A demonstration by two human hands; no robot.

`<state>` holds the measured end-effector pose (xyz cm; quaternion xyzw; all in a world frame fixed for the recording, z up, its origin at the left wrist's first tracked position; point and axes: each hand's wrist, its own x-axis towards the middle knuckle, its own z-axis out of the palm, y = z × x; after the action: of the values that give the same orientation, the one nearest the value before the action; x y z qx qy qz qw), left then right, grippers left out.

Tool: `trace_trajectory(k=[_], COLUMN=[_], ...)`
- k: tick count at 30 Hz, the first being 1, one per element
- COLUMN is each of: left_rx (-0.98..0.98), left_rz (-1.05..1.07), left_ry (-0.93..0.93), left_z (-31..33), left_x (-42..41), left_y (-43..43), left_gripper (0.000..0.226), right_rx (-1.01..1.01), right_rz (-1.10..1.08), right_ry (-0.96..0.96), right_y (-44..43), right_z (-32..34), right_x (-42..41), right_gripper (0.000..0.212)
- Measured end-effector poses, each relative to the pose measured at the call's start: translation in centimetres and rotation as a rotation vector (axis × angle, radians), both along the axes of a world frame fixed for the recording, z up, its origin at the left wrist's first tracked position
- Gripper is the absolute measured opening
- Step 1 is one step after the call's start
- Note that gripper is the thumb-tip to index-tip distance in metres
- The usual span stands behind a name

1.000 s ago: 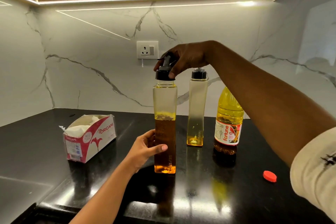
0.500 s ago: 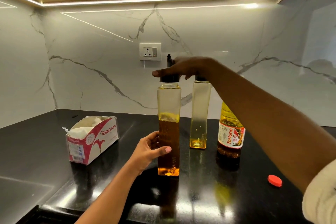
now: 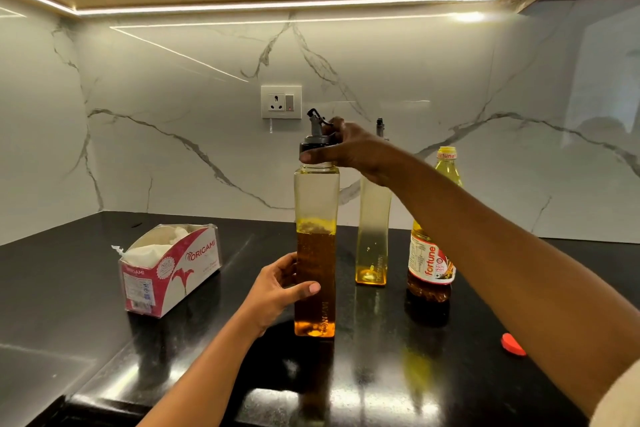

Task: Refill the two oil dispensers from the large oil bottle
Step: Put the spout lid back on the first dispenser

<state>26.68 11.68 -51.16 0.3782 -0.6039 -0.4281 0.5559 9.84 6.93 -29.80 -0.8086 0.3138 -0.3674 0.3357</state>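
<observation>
We are in a home kitchen: black stone countertop (image 3: 69, 274), marble backsplash (image 3: 180, 156), wall socket (image 3: 281, 102), under-cabinet light strip (image 3: 277, 5).

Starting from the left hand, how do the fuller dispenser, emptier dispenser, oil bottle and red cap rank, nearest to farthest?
1. fuller dispenser: held by the left hand.
2. emptier dispenser: behind, just right.
3. oil bottle: farther right.
4. red cap: far right, toward the front.
</observation>
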Motion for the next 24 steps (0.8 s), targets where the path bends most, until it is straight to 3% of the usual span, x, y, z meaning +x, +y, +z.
trace_trajectory(k=[3, 6, 7, 10, 14, 17, 20, 22, 24], left_rx=[0.007, 0.011, 0.012, 0.021, 0.020, 0.020, 0.023, 0.025, 0.025], left_rz=[-0.006, -0.009, -0.009, -0.020, -0.027, -0.027, -0.027, -0.033, -0.039], left_ry=[0.001, 0.000, -0.001, 0.002, 0.009, 0.010, 0.014, 0.017, 0.017], left_z=[0.0, 0.1, 0.1, 0.0, 0.0, 0.0, 0.0, 0.0, 0.0], left_x=[0.0, -0.1, 0.0, 0.1, 0.1, 0.1, 0.1, 0.1, 0.2], left_y=[0.0, -0.1, -0.1, -0.1, -0.2, -0.3, -0.3, -0.3, -0.3], left_gripper=[0.082, 0.082, 0.083, 0.083, 0.082, 0.084, 0.084, 0.083, 0.083], right_rx=[-0.015, 0.164, 0.224, 0.324, 0.244, 0.106, -0.063, 0.024, 0.168], right_rz=[-0.062, 0.122, 0.193, 0.349, 0.386, 0.199, -0.049, -0.012, 0.136], right_ry=[0.027, 0.029, 0.005, -0.071, 0.074, 0.137, 0.245, 0.271, 0.191], right_y=[0.2, 0.0, -0.1, -0.9, -1.2, -0.8, -0.3, -0.5, -0.9], right_z=[-0.5, -0.1, 0.4, 1.5, 1.8, 1.8, 1.2, 1.5, 2.5], right_x=[1.1, 0.1, -0.8, -2.8, -2.5, -1.4, 0.0, -0.3, -1.7], right_gripper=[0.073, 0.108, 0.102, 0.051, 0.049, 0.043, 0.071, 0.104, 0.103])
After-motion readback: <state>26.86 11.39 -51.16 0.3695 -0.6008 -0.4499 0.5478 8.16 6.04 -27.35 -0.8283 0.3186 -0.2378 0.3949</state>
